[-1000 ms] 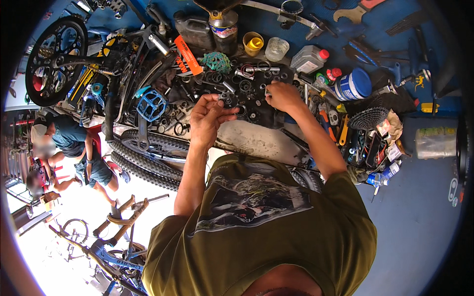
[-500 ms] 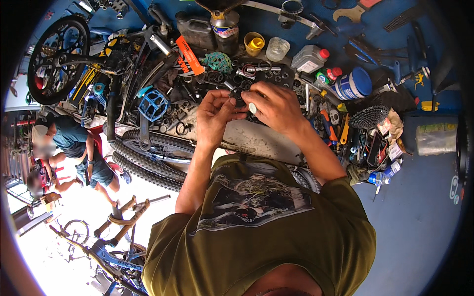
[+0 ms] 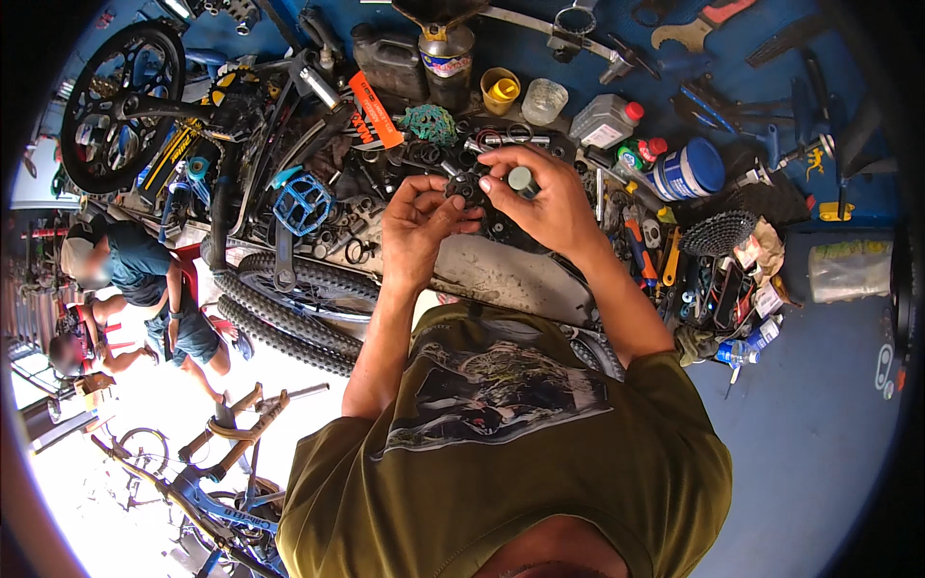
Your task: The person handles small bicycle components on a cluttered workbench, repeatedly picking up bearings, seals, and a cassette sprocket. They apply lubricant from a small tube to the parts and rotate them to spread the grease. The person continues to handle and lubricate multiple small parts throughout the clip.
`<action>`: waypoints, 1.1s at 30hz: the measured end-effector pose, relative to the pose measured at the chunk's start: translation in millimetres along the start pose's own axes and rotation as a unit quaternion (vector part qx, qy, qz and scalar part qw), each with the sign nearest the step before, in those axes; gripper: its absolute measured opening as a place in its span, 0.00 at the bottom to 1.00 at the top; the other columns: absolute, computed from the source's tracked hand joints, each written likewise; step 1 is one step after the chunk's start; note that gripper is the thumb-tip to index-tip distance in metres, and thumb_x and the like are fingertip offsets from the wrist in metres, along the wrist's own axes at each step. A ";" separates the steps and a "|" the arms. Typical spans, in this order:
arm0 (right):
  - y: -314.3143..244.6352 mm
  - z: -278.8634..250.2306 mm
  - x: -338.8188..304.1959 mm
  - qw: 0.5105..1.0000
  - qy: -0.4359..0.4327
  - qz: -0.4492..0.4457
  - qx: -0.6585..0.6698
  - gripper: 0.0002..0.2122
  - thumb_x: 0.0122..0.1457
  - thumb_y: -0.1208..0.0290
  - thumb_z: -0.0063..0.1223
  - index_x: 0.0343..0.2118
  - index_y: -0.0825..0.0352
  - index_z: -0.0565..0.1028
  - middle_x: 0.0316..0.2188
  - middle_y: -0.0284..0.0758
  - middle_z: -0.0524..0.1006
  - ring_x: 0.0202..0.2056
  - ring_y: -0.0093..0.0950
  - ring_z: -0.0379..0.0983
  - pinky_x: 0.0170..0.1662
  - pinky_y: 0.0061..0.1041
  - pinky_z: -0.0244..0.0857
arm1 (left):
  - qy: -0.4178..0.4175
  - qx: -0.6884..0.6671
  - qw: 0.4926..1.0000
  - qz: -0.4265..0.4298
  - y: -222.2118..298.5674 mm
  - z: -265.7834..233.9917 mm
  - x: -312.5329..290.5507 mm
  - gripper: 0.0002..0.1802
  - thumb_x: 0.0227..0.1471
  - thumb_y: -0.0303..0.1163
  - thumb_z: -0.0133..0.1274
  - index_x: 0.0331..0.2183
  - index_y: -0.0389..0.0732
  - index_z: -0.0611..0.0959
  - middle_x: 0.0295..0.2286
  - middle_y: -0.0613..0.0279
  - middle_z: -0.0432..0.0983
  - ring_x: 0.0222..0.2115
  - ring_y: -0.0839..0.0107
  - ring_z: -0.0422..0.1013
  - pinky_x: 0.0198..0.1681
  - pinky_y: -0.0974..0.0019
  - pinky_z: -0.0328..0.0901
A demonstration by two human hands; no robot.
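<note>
While our left hand [image 3: 412, 239] is pinching a small dark round part [image 3: 466, 190] just above the centre of the frame, its fingers clamped around the edge, our right hand [image 3: 557, 204] is meeting it from the right. We are tucking a short cylinder [image 3: 523, 181] with a dull green end inside the right fingers, and the thumb and forefinger are reaching to the round part; whether they are pressing on it, we cannot tell. We are working above the dusty tabletop [image 3: 515, 275], between the blue pedal [image 3: 303, 204] at the left and the blue-and-white tub [image 3: 690, 170] at the upper right. For clean handling, we would do best to be keeping the left pinch firm and level, working gently with the right fingertips, and guarding the tucked cylinder against slipping.
</note>
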State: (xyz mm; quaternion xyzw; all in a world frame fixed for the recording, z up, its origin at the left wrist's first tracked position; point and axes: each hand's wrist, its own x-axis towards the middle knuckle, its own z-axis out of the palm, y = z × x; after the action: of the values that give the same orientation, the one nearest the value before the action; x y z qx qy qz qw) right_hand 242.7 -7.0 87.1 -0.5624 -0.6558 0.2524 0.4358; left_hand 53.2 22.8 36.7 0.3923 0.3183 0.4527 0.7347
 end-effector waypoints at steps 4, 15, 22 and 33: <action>4.3 6.4 0.1 0.994 -0.053 0.097 0.011 0.11 0.56 0.70 0.64 0.40 0.67 0.80 0.31 0.34 0.81 0.32 0.18 0.74 0.35 0.23 0.68 | -0.011 0.010 0.999 0.028 -0.6 2.1 1.9 0.12 0.56 0.18 0.56 0.42 0.33 0.73 0.31 0.54 0.80 0.32 0.65 0.80 0.35 0.64 0.79; 11.7 22.5 -5.4 0.991 0.004 -0.039 -0.132 0.12 0.56 0.63 0.60 0.38 0.65 0.76 0.29 0.42 0.80 0.29 0.42 0.78 0.29 0.38 0.69 | 0.014 0.096 0.992 0.079 -12.1 0.8 5.5 0.10 0.56 0.16 0.55 0.37 0.33 0.69 0.27 0.54 0.79 0.27 0.68 0.79 0.30 0.69 0.76; 7.3 25.0 -7.2 0.994 -0.011 0.074 -0.082 0.14 0.57 0.61 0.61 0.39 0.67 0.78 0.27 0.42 0.78 0.28 0.33 0.77 0.29 0.33 0.68 | 0.013 0.113 0.991 0.064 -10.1 1.7 7.6 0.08 0.58 0.19 0.54 0.38 0.32 0.70 0.27 0.52 0.79 0.26 0.66 0.79 0.29 0.67 0.76; 10.6 2.0 -1.9 0.981 -0.036 0.117 0.153 0.10 0.60 0.65 0.61 0.37 0.68 0.79 0.24 0.33 0.78 0.28 0.17 0.73 0.31 0.23 0.66 | 0.020 0.054 0.998 0.008 20.6 10.9 1.5 0.10 0.62 0.27 0.52 0.42 0.30 0.74 0.29 0.51 0.80 0.27 0.64 0.81 0.29 0.67 0.78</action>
State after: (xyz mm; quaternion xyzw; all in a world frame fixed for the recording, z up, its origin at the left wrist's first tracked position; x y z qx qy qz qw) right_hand 246.5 -6.0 76.8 -0.5523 -0.5548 0.4192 0.4599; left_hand 54.2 26.7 59.7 0.4245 0.3541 0.4483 0.7024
